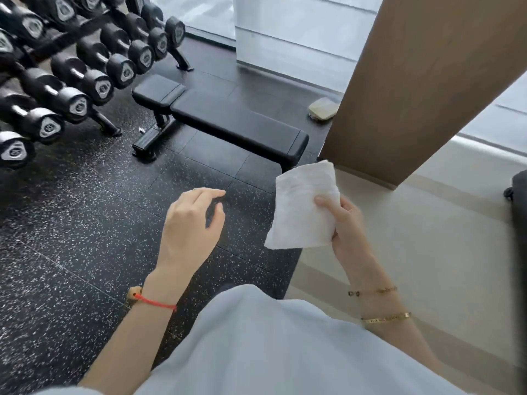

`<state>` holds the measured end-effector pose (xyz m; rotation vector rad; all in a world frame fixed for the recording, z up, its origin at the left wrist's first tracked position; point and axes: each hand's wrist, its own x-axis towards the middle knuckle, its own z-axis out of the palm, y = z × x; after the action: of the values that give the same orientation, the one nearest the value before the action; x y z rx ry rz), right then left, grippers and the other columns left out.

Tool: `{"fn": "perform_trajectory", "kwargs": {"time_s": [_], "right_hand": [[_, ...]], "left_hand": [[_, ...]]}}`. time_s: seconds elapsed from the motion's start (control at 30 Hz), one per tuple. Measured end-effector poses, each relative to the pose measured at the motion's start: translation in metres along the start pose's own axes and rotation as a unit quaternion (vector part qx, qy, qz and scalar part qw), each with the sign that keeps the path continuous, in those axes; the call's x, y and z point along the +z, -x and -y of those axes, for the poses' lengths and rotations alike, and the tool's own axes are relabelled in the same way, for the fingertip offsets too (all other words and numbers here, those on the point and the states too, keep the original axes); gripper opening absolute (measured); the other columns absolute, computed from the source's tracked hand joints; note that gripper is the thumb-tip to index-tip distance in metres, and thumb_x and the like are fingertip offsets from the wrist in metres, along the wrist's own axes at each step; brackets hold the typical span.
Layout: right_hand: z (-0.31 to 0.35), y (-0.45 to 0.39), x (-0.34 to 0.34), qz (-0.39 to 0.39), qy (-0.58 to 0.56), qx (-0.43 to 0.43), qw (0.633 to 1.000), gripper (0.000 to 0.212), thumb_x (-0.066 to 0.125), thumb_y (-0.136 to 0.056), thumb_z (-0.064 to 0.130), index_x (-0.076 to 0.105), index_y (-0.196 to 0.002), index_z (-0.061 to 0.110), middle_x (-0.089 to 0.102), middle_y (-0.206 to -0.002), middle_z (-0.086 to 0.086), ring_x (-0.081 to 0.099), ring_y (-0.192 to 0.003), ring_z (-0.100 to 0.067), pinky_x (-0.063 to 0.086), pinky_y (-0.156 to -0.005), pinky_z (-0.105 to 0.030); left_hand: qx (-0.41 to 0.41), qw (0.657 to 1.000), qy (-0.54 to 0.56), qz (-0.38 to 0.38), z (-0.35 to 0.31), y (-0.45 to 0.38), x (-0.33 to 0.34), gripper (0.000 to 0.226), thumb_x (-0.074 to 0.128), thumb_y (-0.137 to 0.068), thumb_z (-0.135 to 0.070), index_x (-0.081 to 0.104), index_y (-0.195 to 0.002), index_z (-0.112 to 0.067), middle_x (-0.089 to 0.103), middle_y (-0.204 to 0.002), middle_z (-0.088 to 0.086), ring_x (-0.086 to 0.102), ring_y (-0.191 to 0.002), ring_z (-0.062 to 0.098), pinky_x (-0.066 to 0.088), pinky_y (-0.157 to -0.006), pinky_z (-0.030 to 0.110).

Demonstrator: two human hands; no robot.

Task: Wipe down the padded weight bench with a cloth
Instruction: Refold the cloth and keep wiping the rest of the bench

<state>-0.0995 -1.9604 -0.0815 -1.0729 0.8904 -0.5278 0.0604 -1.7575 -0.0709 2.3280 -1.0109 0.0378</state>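
Head view: right hand point(346, 226) pinches cloth point(303, 206) at 3 o'clock; left hand point(189, 223), fingers loosely curled, empty; bench point(228, 115) at 12 o'clock.

No legible text, brand or number is found anywhere in view. The dumbbells point(71, 89) on the rack carry pale triangular end plates point(78, 106) with dark markings at the centre, but these are too blurred to read. The lower gold bracelet point(385, 318) shows faint engraved marks, likewise unreadable.
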Motion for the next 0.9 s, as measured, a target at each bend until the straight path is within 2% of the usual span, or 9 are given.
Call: {"fn": "perform_trajectory", "kwargs": {"time_s": [0.1, 0.3, 0.37, 0.47, 0.53, 0.6, 0.7, 0.83, 0.9], "right_hand": [[0.018, -0.055, 0.024, 0.010, 0.001, 0.005, 1.000, 0.022, 0.065, -0.088, 0.011, 0.068, -0.109, 0.006, 0.073, -0.100, -0.009, 0.069, -0.084, -0.021, 0.056, -0.069, -0.033], [0.035, -0.160, 0.076, 0.012, -0.007, 0.023, 1.000, 0.019, 0.068, -0.087, 0.011, 0.072, -0.106, 0.009, 0.075, -0.102, -0.009, 0.071, -0.086, -0.021, 0.056, -0.062, -0.028], [0.039, -0.196, 0.096, -0.008, -0.016, 0.031, 0.999, 0.022, 0.069, -0.086, 0.012, 0.072, -0.108, 0.009, 0.075, -0.105, -0.010, 0.072, -0.092, -0.025, 0.057, -0.068, -0.031], [0.047, -0.248, 0.131, -0.039, -0.035, 0.035, 0.998, 0.022, 0.069, -0.086, 0.013, 0.073, -0.107, 0.011, 0.074, -0.107, -0.010, 0.070, -0.102, -0.030, 0.056, -0.089, -0.044], [0.052, -0.281, 0.156, -0.055, -0.046, 0.033, 0.997, 0.023, 0.069, -0.087, 0.014, 0.072, -0.109, 0.010, 0.074, -0.108, -0.010, 0.069, -0.105, -0.032, 0.054, -0.093, -0.046], [0.055, -0.313, 0.179, -0.067, -0.053, 0.028, 0.996, 0.024, 0.070, -0.086, 0.016, 0.072, -0.109, 0.011, 0.074, -0.108, -0.010, 0.068, -0.104, -0.032, 0.054, -0.091, -0.045], [0.061, -0.360, 0.207, -0.091, -0.071, 0.023, 0.993, 0.021, 0.070, -0.087, 0.016, 0.073, -0.107, 0.012, 0.075, -0.105, -0.008, 0.070, -0.098, -0.028, 0.059, -0.078, -0.036], [0.067, -0.420, 0.226, -0.117, -0.096, 0.052, 0.987, 0.022, 0.068, -0.089, 0.016, 0.071, -0.110, 0.009, 0.074, -0.107, -0.010, 0.069, -0.103, -0.029, 0.057, -0.088, -0.041], [0.069, -0.455, 0.228, -0.132, -0.103, 0.065, 0.984, 0.020, 0.068, -0.089, 0.015, 0.071, -0.107, 0.009, 0.075, -0.106, -0.010, 0.069, -0.102, -0.028, 0.057, -0.086, -0.039]], "left_hand": [[-0.006, 1.000, -0.005, -0.007, 0.012, -0.054, 0.007, 0.023, 0.057, -0.094, -0.016, 0.067, -0.115, -0.015, 0.067, -0.115, -0.002, 0.059, -0.109, 0.019, 0.046, -0.098, 0.042], [-0.003, 1.000, -0.008, -0.001, 0.054, -0.172, 0.028, 0.024, 0.056, -0.094, -0.017, 0.067, -0.115, -0.015, 0.066, -0.116, 0.000, 0.058, -0.111, 0.021, 0.045, -0.100, 0.044], [0.004, 1.000, -0.005, -0.003, 0.072, -0.216, 0.033, 0.023, 0.057, -0.093, -0.015, 0.067, -0.114, -0.014, 0.066, -0.115, 0.002, 0.058, -0.110, 0.022, 0.045, -0.100, 0.046], [0.031, 0.999, -0.002, -0.007, 0.099, -0.286, 0.036, 0.023, 0.058, -0.092, -0.013, 0.067, -0.113, -0.013, 0.067, -0.113, 0.002, 0.059, -0.108, 0.023, 0.047, -0.098, 0.046], [0.053, 0.999, -0.001, -0.010, 0.117, -0.334, 0.035, 0.024, 0.059, -0.092, -0.012, 0.067, -0.114, -0.013, 0.067, -0.113, 0.002, 0.059, -0.107, 0.022, 0.048, -0.097, 0.044], [0.074, 0.997, -0.002, -0.008, 0.136, -0.379, 0.035, 0.025, 0.059, -0.092, -0.013, 0.066, -0.116, -0.014, 0.066, -0.114, 0.001, 0.058, -0.109, 0.020, 0.047, -0.099, 0.041], [0.101, 0.995, -0.003, 0.010, 0.156, -0.439, 0.042, 0.027, 0.059, -0.092, -0.013, 0.065, -0.118, -0.016, 0.065, -0.117, 0.000, 0.057, -0.112, 0.018, 0.045, -0.101, 0.038], [0.105, 0.994, -0.006, 0.027, 0.171, -0.499, 0.066, 0.028, 0.061, -0.091, -0.012, 0.065, -0.119, -0.015, 0.066, -0.117, 0.001, 0.058, -0.112, 0.020, 0.045, -0.098, 0.038], [0.102, 0.994, -0.008, 0.041, 0.177, -0.527, 0.085, 0.029, 0.060, -0.091, -0.012, 0.065, -0.120, -0.015, 0.066, -0.117, 0.001, 0.058, -0.114, 0.022, 0.046, -0.099, 0.040]]}}
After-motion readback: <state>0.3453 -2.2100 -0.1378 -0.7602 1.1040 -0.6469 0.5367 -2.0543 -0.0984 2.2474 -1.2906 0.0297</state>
